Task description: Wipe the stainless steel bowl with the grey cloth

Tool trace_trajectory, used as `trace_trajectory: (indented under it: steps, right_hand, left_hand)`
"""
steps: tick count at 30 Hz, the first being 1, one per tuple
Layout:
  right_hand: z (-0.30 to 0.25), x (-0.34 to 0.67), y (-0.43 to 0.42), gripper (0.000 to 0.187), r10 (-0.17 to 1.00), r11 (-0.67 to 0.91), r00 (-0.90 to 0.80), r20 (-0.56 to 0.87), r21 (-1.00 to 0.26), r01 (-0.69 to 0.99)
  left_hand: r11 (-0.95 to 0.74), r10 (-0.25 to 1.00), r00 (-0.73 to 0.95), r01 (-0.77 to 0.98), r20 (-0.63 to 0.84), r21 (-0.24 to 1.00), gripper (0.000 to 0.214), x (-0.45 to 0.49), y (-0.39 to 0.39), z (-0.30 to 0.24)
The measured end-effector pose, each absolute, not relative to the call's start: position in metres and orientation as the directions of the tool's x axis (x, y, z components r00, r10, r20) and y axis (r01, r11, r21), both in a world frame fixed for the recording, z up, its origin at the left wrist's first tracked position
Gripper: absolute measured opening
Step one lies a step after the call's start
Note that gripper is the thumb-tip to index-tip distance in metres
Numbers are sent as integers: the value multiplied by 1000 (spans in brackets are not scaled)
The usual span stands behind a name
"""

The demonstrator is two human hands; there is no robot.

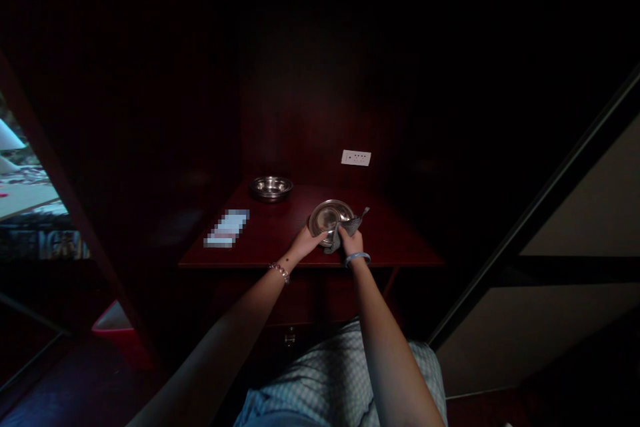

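Observation:
A small steel bowl (329, 215) is tilted up at the front of a dark red wooden table (395, 240). My left hand (306, 242) grips its near left rim, fingers closed on it. My right hand (352, 240) is closed on a grey cloth (353, 223) and presses it against the bowl's right side. One corner of the cloth sticks up to the right. A second steel bowl (271, 187) sits flat at the back left of the table, away from both hands.
A flat blurred-out object (227, 228) lies on the table's left part. A white wall socket (356, 157) sits on the dark panel behind. A drawer with a metal latch (289, 337) is under the tabletop. The surroundings are very dark.

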State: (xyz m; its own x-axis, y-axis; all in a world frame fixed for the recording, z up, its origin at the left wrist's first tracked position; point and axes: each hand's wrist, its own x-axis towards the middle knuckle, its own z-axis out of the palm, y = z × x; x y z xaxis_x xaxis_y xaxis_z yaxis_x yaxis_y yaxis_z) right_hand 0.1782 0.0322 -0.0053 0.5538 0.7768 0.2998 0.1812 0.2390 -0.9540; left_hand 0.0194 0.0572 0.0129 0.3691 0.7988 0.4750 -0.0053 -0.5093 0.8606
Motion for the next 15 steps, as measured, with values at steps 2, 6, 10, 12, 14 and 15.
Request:
trace_trajectory:
  steps: [2, 6, 10, 12, 14, 15]
  right_hand:
    - [-5, 178, 32, 31, 778, 237, 552, 302, -953, 187]
    - [-3, 177, 31, 33, 776, 230, 552, 304, -952, 201]
    - [-2, 176, 29, 32, 777, 216, 551, 304, -951, 220]
    - [-1, 176, 29, 32, 778, 209, 549, 304, -950, 230]
    - [0, 176, 28, 32, 780, 202, 547, 304, -950, 240]
    - [0, 175, 28, 32, 781, 197, 547, 303, -949, 244]
  left_hand:
    - [-509, 798, 377, 3, 470, 861, 30, 19, 57, 13]
    - [-521, 794, 378, 17, 477, 854, 26, 18, 56, 14]
    - [-497, 820, 353, 47, 451, 867, 22, 18, 56, 13]
    - [-495, 826, 343, 65, 446, 866, 22, 18, 57, 12]
    - [-503, 829, 332, 89, 450, 860, 24, 18, 59, 11]
    - [-505, 830, 331, 102, 450, 857, 25, 18, 60, 10]
